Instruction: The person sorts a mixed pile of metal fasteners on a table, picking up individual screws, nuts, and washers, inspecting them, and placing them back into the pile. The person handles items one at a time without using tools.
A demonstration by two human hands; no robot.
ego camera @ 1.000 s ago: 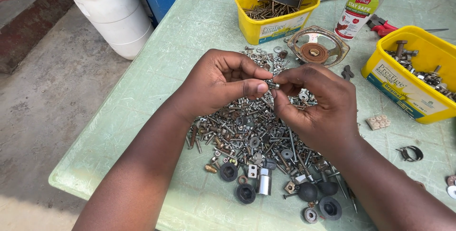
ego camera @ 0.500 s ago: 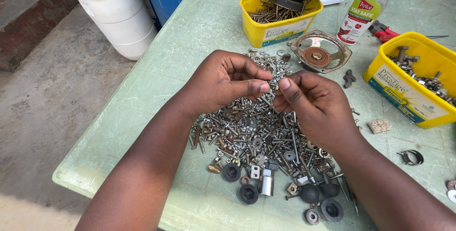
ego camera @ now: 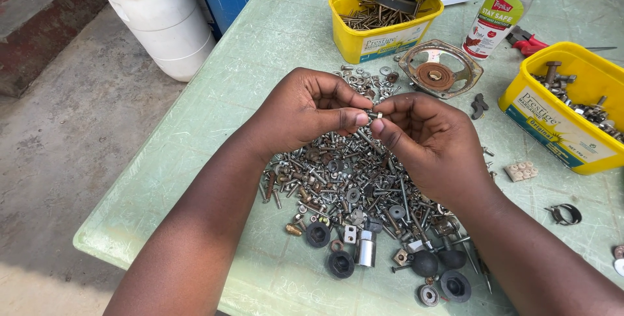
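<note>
Head view, and you've got both hands up over the middle of the table: your left hand (ego camera: 305, 111) and right hand (ego camera: 422, 137) meet fingertip to fingertip, pinching one small silvery metal fastener (ego camera: 375, 115) between them, just above the pile. Look at the packages first: a yellow rectangular tub (ego camera: 383, 20) sits at the far edge, full of brownish nails, with a pale label on its front and a dark flat part lying across the top. Off to your right a second yellow tub (ego camera: 572, 111) wears a blue-and-yellow label on its side and holds chunky bolts. Between them stands a clear plastic bottle (ego camera: 497, 13) with a green-and-red label. Just beside it lies a rusty round speaker frame (ego camera: 441, 69), all perforated metal, and red-handled pliers (ego camera: 530, 39) poke out behind the bottle. Under your hands spreads the heap of screws, nuts and washers (ego camera: 344, 179), grey and shiny mixed with rust, with black rubbery round caps (ego camera: 340, 263) along its near edge and a small shiny cylinder (ego camera: 366, 249) among them. A small beige ridged block (ego camera: 521, 171) and a dark metal clip (ego camera: 564, 213) lie apart on the right. All of it rests on a scratched pale green tabletop (ego camera: 221, 95); left of it stands a white plastic bucket (ego camera: 159, 17) on a grey concrete floor (ego camera: 58, 160).
</note>
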